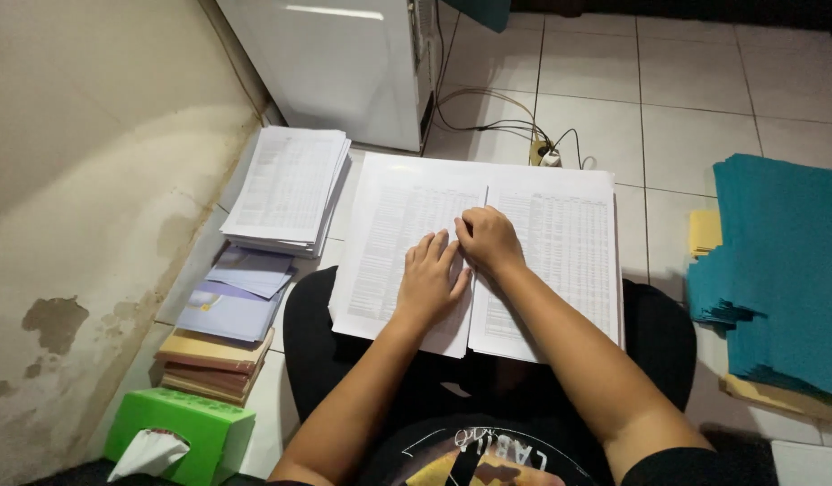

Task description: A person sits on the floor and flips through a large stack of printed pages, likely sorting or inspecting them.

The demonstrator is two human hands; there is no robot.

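Two stacks of printed white sheets lie side by side on my lap, a left stack (384,238) and a right stack (564,252), both covered in dense tables. My left hand (431,281) lies flat on the left stack near the seam, fingers slightly apart. My right hand (488,238) rests at the seam between the stacks, fingers curled down onto the paper edge. Whether it pinches a sheet cannot be told.
A third stack of printed sheets (288,187) sits on the floor at left, with lilac papers (240,288) on stacked books (216,364) and a green tissue box (180,432). Teal folders (780,270) pile at right. A white appliance (339,63) and cables (515,130) stand behind.
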